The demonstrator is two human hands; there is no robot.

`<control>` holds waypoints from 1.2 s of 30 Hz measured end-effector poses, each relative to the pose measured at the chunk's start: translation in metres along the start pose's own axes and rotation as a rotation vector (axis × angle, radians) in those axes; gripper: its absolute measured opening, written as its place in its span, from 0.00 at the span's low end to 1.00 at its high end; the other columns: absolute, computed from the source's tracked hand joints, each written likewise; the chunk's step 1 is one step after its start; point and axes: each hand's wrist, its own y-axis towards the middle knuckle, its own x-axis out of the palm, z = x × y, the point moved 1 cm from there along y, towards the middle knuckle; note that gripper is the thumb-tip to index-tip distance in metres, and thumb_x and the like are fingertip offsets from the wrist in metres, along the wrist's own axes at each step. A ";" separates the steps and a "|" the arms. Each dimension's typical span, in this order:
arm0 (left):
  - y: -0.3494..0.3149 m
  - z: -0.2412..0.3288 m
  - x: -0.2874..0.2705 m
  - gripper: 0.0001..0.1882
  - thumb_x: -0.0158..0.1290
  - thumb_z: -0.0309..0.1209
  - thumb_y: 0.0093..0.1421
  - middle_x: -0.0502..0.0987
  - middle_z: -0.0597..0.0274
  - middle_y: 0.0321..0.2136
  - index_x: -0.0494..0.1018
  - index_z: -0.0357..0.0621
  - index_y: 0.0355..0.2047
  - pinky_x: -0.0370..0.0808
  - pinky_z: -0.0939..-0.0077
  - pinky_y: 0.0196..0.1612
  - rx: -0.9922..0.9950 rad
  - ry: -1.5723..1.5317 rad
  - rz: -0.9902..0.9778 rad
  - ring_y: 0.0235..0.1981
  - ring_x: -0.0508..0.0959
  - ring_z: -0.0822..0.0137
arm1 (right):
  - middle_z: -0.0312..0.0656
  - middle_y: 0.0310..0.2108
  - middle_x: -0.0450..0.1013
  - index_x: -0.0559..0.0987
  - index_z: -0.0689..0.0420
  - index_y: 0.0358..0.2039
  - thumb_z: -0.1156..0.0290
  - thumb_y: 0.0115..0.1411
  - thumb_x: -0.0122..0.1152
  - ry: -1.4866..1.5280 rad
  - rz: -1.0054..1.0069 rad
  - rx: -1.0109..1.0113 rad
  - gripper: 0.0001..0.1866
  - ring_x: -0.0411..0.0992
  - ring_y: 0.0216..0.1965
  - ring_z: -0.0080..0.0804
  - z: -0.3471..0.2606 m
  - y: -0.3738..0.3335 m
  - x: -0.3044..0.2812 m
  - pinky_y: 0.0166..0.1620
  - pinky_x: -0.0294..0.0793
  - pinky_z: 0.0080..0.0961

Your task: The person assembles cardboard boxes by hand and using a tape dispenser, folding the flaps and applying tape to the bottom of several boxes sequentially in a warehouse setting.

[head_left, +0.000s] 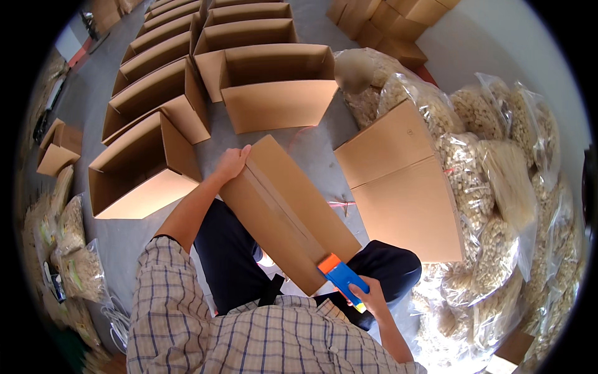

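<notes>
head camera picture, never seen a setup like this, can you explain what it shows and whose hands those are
There is no machine here: the hands are a person's own. A wide fisheye camera on the person's head looks down, so straight edges bend near the rim. The left hand touches the far end of a closed carton above the legs; a tape strip runs along its middle. The right hand holds a blue and orange tape dispenser at the near end. On the grey floor ahead stand rows of open boxes. Clear bags of pale pieces are piled at right.

No legible lettering, just a tiny mark [410, 132] on flat cardboard [405, 209].
</notes>
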 end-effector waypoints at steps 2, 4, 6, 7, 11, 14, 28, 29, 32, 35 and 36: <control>0.007 -0.014 0.004 0.30 0.33 0.51 0.58 0.62 0.40 0.47 0.64 0.35 0.45 0.54 0.57 0.53 0.267 0.258 0.432 0.52 0.59 0.48 | 0.41 0.19 0.70 0.73 0.67 0.29 0.68 0.52 0.56 0.056 0.031 -0.040 0.13 0.68 0.17 0.21 -0.010 0.013 0.008 0.22 0.67 0.16; 0.005 -0.011 0.011 0.32 0.35 0.52 0.57 0.51 0.44 0.56 0.55 0.40 0.54 0.44 0.53 0.57 0.395 0.410 0.498 0.59 0.48 0.50 | 0.40 0.17 0.70 0.73 0.67 0.27 0.68 0.53 0.55 0.087 0.045 -0.094 0.12 0.67 0.16 0.20 -0.011 0.036 0.015 0.21 0.66 0.16; -0.018 0.007 0.032 0.38 0.37 0.54 0.55 0.37 0.50 0.61 0.43 0.46 0.59 0.32 0.48 0.58 0.349 0.473 0.202 0.62 0.34 0.52 | 0.40 0.17 0.70 0.73 0.67 0.27 0.66 0.52 0.56 0.077 0.046 -0.146 0.14 0.68 0.17 0.21 -0.027 0.063 0.027 0.21 0.66 0.17; -0.025 0.018 0.038 0.39 0.37 0.55 0.55 0.35 0.51 0.61 0.42 0.46 0.60 0.31 0.46 0.57 0.332 0.486 0.157 0.62 0.33 0.52 | 0.39 0.17 0.70 0.74 0.67 0.29 0.63 0.51 0.57 -0.027 0.090 -0.201 0.16 0.68 0.18 0.23 -0.029 0.080 0.031 0.23 0.67 0.20; -0.027 0.028 0.037 0.45 0.37 0.61 0.51 0.29 0.53 0.61 0.39 0.47 0.60 0.28 0.42 0.56 0.260 0.464 0.046 0.62 0.29 0.53 | 0.41 0.22 0.72 0.74 0.66 0.32 0.57 0.48 0.60 -0.091 0.068 -0.273 0.22 0.69 0.24 0.26 -0.053 0.108 0.041 0.29 0.68 0.23; -0.017 0.028 0.036 0.47 0.36 0.64 0.50 0.28 0.53 0.61 0.37 0.48 0.60 0.28 0.42 0.56 0.235 0.442 0.000 0.62 0.28 0.53 | 0.43 0.26 0.72 0.73 0.65 0.36 0.58 0.47 0.61 -0.053 0.027 -0.343 0.23 0.69 0.26 0.26 -0.045 0.090 0.031 0.31 0.68 0.23; -0.016 0.036 0.032 0.52 0.41 0.66 0.45 0.25 0.54 0.61 0.35 0.47 0.60 0.26 0.41 0.55 0.182 0.458 -0.061 0.61 0.26 0.53 | 0.53 0.21 0.72 0.77 0.66 0.21 0.37 0.38 0.56 -0.584 -0.049 0.117 0.36 0.73 0.24 0.42 0.037 0.127 0.002 0.27 0.69 0.31; -0.015 0.038 0.032 0.53 0.41 0.66 0.45 0.25 0.53 0.61 0.35 0.47 0.60 0.26 0.41 0.55 0.183 0.460 -0.064 0.61 0.26 0.53 | 0.53 0.22 0.72 0.77 0.64 0.22 0.36 0.39 0.54 -0.612 -0.063 0.154 0.36 0.73 0.25 0.44 0.042 0.160 0.022 0.27 0.69 0.31; -0.013 0.034 0.026 0.52 0.41 0.65 0.45 0.24 0.53 0.60 0.34 0.48 0.60 0.27 0.41 0.55 0.153 0.480 -0.078 0.61 0.25 0.53 | 0.54 0.23 0.72 0.78 0.62 0.23 0.36 0.40 0.52 -0.727 0.047 0.040 0.35 0.72 0.25 0.47 0.033 0.220 0.093 0.27 0.70 0.33; -0.015 0.022 0.028 0.52 0.42 0.65 0.46 0.24 0.53 0.60 0.34 0.49 0.60 0.29 0.40 0.55 0.144 0.511 -0.068 0.61 0.26 0.52 | 0.55 0.21 0.72 0.77 0.64 0.23 0.37 0.42 0.52 -0.750 0.073 -0.063 0.35 0.72 0.23 0.46 0.039 0.218 0.128 0.27 0.71 0.32; -0.012 0.022 0.026 0.51 0.41 0.65 0.46 0.25 0.53 0.61 0.34 0.49 0.61 0.29 0.40 0.55 0.152 0.519 -0.045 0.61 0.26 0.52 | 0.54 0.20 0.72 0.77 0.65 0.23 0.39 0.43 0.52 -0.672 0.097 -0.042 0.34 0.73 0.22 0.44 0.052 0.216 0.125 0.26 0.71 0.31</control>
